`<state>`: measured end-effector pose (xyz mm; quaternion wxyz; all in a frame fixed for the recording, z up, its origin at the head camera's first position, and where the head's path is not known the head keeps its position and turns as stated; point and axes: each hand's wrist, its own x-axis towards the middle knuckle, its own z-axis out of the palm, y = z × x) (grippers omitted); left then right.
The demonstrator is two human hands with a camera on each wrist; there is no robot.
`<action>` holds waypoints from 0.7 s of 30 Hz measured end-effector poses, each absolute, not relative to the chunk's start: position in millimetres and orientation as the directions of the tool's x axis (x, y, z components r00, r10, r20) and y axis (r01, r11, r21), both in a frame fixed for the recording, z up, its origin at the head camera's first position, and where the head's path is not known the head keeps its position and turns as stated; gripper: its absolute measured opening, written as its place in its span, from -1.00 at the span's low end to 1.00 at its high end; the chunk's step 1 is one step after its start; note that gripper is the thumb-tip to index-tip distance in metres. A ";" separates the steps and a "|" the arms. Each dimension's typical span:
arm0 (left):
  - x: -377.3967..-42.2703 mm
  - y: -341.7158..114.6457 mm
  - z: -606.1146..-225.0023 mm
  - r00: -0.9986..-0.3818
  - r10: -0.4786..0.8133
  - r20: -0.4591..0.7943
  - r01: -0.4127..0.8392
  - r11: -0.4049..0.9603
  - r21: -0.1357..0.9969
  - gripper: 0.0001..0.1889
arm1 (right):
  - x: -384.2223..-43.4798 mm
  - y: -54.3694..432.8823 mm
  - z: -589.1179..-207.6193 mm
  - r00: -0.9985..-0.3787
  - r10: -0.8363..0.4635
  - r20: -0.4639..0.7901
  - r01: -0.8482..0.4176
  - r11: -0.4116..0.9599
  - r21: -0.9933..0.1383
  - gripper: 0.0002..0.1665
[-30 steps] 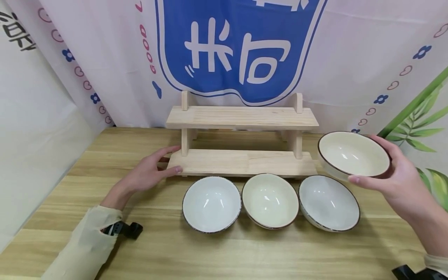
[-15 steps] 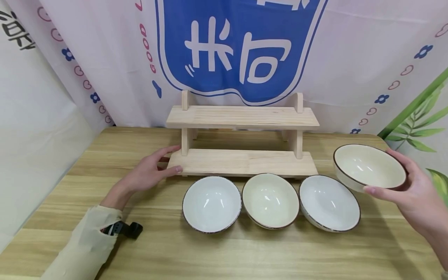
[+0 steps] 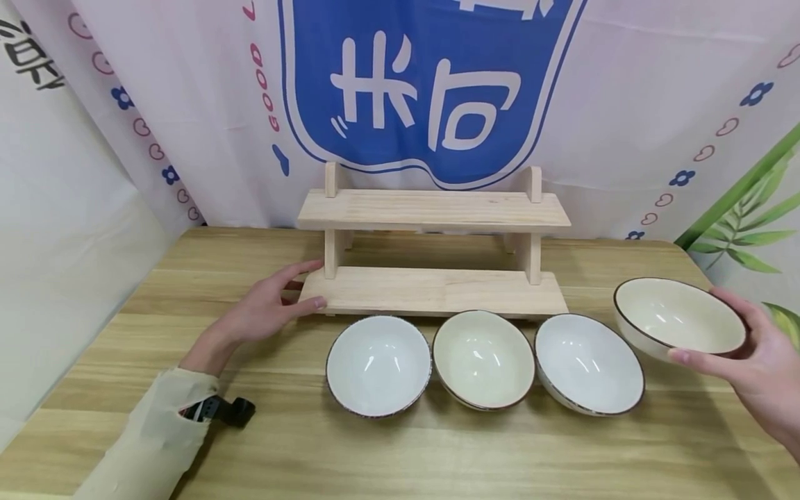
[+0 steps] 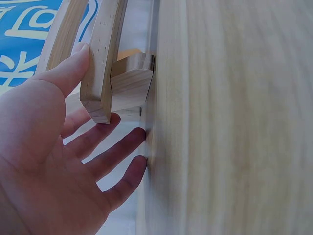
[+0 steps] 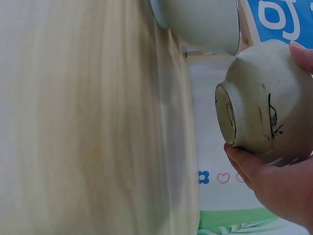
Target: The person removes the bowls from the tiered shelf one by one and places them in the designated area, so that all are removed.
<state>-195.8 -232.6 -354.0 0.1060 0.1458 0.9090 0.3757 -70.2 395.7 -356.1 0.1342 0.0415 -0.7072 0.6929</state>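
My right hand (image 3: pixel 759 364) grips a cream bowl (image 3: pixel 678 316) with a dark brown rim by its right side. In the right wrist view the foot of this bowl (image 5: pixel 266 105) hangs clear of the tabletop, and faint dark drawing marks its outer wall. At the left end of a two-tier wooden shelf (image 3: pixel 431 290), my left hand (image 3: pixel 271 302) holds the lower board. The left wrist view has the thumb on the top of that board (image 4: pixel 100 83) and the fingers spread by its underside, partly hidden.
In front of the shelf stand a white bowl (image 3: pixel 378 366), a cream bowl (image 3: pixel 483 359) and another white bowl (image 3: pixel 589 364) in a row. A printed curtain (image 3: pixel 625 104) hangs behind the wooden table (image 3: pixel 400 458).
My right hand has carried the cream bowl to the right and toward me, away from the shelf's right end. The left hand, the shelf and the three standing bowls have stayed put.
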 end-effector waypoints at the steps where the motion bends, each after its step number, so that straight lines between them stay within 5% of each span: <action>1: -195.7 -232.9 -354.0 -0.936 0.343 -0.085 0.183 0.676 0.714 -0.18 | -69.7 397.3 -358.0 -0.960 0.130 0.246 -0.242 0.051 -0.969 0.01; 21: -195.7 -233.4 -353.8 -0.934 0.349 -0.079 0.189 0.668 0.720 -0.18 | -56.0 422.1 -376.7 -0.977 0.122 0.173 -0.123 0.337 -0.933 0.06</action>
